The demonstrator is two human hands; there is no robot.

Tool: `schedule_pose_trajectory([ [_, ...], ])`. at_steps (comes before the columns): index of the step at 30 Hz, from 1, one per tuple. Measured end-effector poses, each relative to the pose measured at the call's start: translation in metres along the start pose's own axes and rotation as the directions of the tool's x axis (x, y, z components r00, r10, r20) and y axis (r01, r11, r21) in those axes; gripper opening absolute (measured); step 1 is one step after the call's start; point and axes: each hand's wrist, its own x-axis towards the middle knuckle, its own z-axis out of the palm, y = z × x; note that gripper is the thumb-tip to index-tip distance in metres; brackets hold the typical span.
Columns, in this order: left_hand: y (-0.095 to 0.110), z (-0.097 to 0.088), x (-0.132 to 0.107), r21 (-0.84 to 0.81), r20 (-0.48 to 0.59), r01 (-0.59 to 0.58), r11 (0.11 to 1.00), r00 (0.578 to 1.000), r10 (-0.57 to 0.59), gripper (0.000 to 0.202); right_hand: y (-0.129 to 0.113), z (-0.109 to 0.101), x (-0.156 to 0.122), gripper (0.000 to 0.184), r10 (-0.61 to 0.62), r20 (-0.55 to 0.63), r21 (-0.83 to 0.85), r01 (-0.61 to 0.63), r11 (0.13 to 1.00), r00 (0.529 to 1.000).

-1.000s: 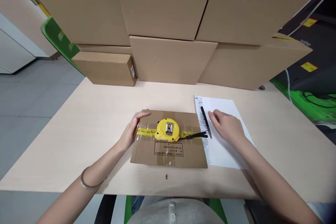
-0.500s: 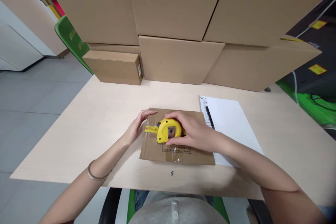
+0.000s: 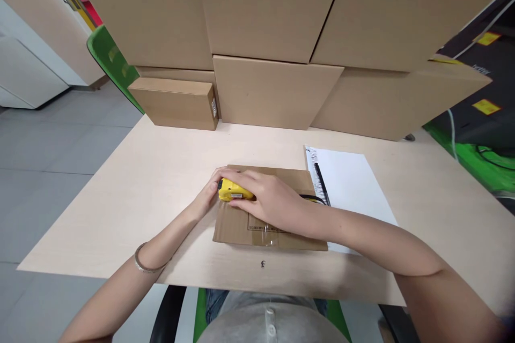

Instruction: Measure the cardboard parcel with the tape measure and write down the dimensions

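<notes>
A flat cardboard parcel [image 3: 281, 228] sealed with clear and yellow tape lies on the table in front of me. My right hand [image 3: 269, 201] is closed around a yellow tape measure [image 3: 231, 191], held over the parcel's left end. Its black strap [image 3: 311, 197] trails to the right. My left hand [image 3: 207, 198] rests against the parcel's left edge, fingers curved, touching the tape measure. A bracelet sits on my left wrist.
A white sheet of paper [image 3: 354, 182] with a black pen [image 3: 322, 177] lies right of the parcel. Large cardboard boxes [image 3: 273, 91] are stacked along the table's far edge, a small box [image 3: 175, 103] at the left. A green chair [image 3: 110, 61] stands behind.
My right hand left the paper, took hold of the yellow tape measure in the middle of the parcel and carried it left to the parcel's left end. My left hand stayed put.
</notes>
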Motion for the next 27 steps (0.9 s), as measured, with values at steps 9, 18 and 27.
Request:
schedule_pose_trajectory([
  [9,0.014,0.013,0.005,-0.045,-0.068,0.059,0.997,0.996,-0.062,0.063,-0.004,0.002,0.002,0.05,-0.004,0.005,-0.081,0.005,0.997,1.0],
  [18,0.009,-0.006,0.002,0.283,0.096,-0.053,0.958,0.995,0.026,0.051,0.014,-0.041,-0.055,0.054,0.17,-0.003,-0.036,-0.17,0.985,0.985],
  [27,0.017,-0.004,0.005,0.286,0.118,-0.052,0.957,0.993,0.019,0.047,0.058,-0.09,-0.161,0.052,0.434,-0.14,-0.078,-0.447,0.891,0.89],
])
